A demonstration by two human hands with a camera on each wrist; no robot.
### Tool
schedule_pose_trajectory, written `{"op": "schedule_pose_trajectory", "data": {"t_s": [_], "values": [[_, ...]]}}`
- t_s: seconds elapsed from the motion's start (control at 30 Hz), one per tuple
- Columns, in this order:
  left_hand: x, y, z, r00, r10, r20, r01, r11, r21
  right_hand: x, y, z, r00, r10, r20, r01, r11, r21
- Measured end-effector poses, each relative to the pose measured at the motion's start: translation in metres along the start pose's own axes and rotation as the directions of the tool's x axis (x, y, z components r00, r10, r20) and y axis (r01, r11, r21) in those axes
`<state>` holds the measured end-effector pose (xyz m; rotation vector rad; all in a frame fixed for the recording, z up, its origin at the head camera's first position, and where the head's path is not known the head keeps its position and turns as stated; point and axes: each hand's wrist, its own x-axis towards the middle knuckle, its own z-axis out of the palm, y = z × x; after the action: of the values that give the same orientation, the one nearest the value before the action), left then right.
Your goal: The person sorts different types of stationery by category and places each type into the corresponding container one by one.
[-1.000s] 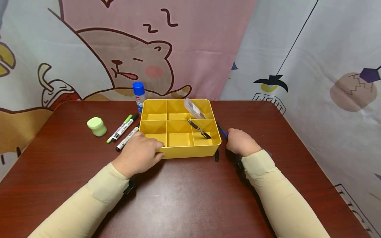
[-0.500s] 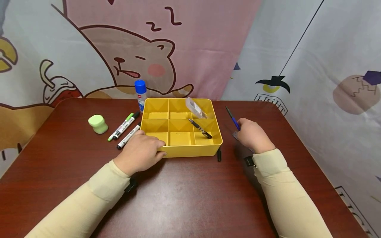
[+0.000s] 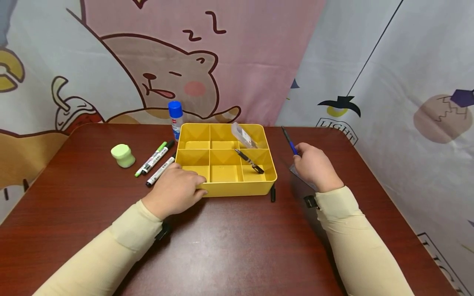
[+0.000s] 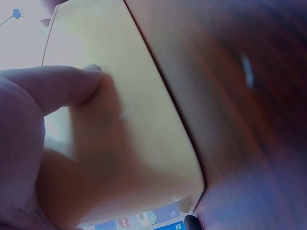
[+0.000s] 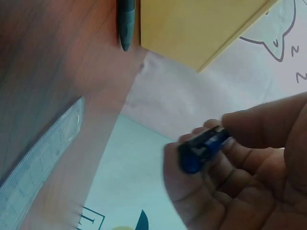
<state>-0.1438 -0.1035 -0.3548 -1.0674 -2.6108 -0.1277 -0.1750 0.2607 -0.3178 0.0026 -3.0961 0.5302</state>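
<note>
My left hand (image 3: 174, 191) grips the near left corner of a yellow compartment box (image 3: 237, 189), its thumb against the outer front wall, as the left wrist view also shows. To the right of the box, my right hand (image 3: 314, 166) pinches a blue pen (image 3: 289, 140) between thumb and fingers, its dark end pointing away. The right wrist view shows the pen's blue end (image 5: 192, 163) toward the camera. Below that hand a clear ruler (image 5: 43, 158) lies on the table. Inside the box, a black pen (image 3: 245, 156) leans across the divider and a clear plastic case (image 3: 243, 135) rests at the back right.
A blue-capped glue stick (image 3: 175, 119) stands behind the box's left side. White markers (image 3: 157, 159) and a green highlighter (image 3: 161, 146) lie left of the box, near a pale green waisted block (image 3: 123, 155). A black pen (image 3: 273, 193) sticks out by the box's near right corner.
My right hand has picked up the blue pen from beside the box and moved right and slightly away with it, uncovering part of the ruler. My left hand stays on the box.
</note>
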Motion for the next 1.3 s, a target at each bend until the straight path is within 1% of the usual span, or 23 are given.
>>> {"op": "schedule_pose_trajectory", "data": {"t_s": [0.1, 0.23, 0.3, 0.43, 0.63, 0.7, 0.9, 1.17, 1.23, 1.3], "values": [[0.0, 0.0, 0.0, 1.0, -0.001, 0.004, 0.001, 1.0, -0.001, 0.0, -0.003, 0.002, 0.999, -0.007, -0.035, 0.008, 1.0, 0.027], [0.0, 0.0, 0.0, 1.0, -0.003, 0.008, 0.003, 1.0, -0.004, 0.0, -0.006, 0.006, 0.995, -0.041, -0.095, 0.048, 0.997, 0.066], [0.0, 0.0, 0.0, 1.0, -0.004, 0.005, 0.004, 1.0, -0.004, -0.001, -0.009, 0.007, 0.988, -0.073, -0.135, 0.083, 0.994, 0.073], [0.0, 0.0, 0.0, 1.0, -0.004, 0.002, 0.004, 1.0, -0.004, -0.002, -0.014, 0.009, 0.968, -0.138, -0.21, 0.156, 0.985, 0.072], [0.0, 0.0, 0.0, 1.0, -0.003, -0.001, 0.003, 1.0, -0.005, -0.006, -0.025, 0.012, 0.946, -0.182, -0.267, 0.217, 0.97, 0.107], [0.0, 0.0, 0.0, 1.0, -0.003, -0.001, 0.003, 1.0, -0.005, -0.008, -0.03, 0.014, 0.935, -0.2, -0.293, 0.244, 0.962, 0.122], [0.0, 0.0, 0.0, 1.0, -0.008, 0.012, 0.008, 1.0, -0.008, -0.016, -0.044, 0.017, 0.886, -0.274, -0.374, 0.343, 0.93, 0.13], [-0.001, 0.0, 0.0, 1.0, -0.012, 0.022, 0.012, 1.0, -0.008, -0.025, -0.059, 0.022, 0.832, -0.37, -0.414, 0.461, 0.876, 0.143], [0.0, 0.0, 0.0, 1.0, -0.013, 0.026, 0.013, 1.0, -0.009, -0.027, -0.061, 0.023, 0.825, -0.386, -0.412, 0.477, 0.867, 0.143], [0.0, 0.0, 0.0, 1.0, -0.013, 0.026, 0.013, 1.0, -0.01, -0.028, -0.063, 0.025, 0.824, -0.396, -0.404, 0.486, 0.861, 0.147]]}}
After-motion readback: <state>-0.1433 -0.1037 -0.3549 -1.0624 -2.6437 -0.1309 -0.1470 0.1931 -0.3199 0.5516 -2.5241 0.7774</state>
